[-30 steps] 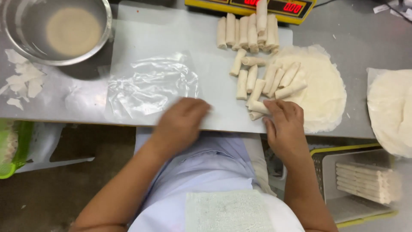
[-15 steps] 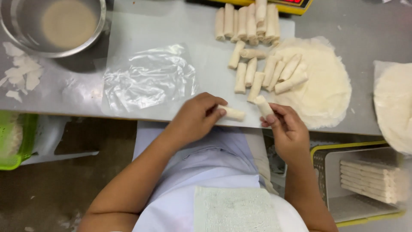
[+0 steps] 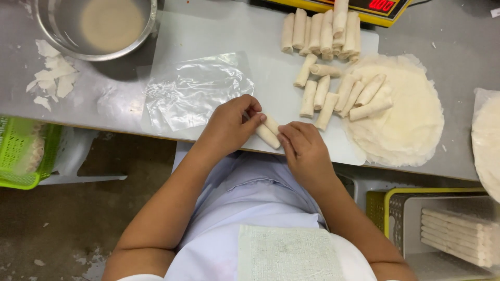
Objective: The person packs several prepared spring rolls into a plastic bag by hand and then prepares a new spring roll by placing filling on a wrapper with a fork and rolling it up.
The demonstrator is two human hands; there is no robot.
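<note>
Here, lower centre of the frame: left hand (image 3: 226,127) and right hand (image 3: 304,151) meet at the near edge of the desk (image 3: 458,47), each grip closed on a pale roll (image 3: 268,132); two rolls lie side by side between the fingertips.

Risks, left to right:
- Rolls sit close to the desk's front edge; a slip of either grip could drop one onto the lap or floor.
- Crumpled plastic sheet (image 3: 195,91) just left of the hands could snag a wrist.
- Pressing too hard may split a thin wrapper.

Surface: grey metal desk, white board (image 3: 208,36). Metal bowl (image 3: 96,26) with scraps (image 3: 52,73) upper left; pile of finished rolls (image 3: 325,57) upper centre; stack of round wrappers (image 3: 406,114) right. Green basket (image 3: 23,153) lower left, yellow crate (image 3: 442,229) lower right, stained concrete floor.
</note>
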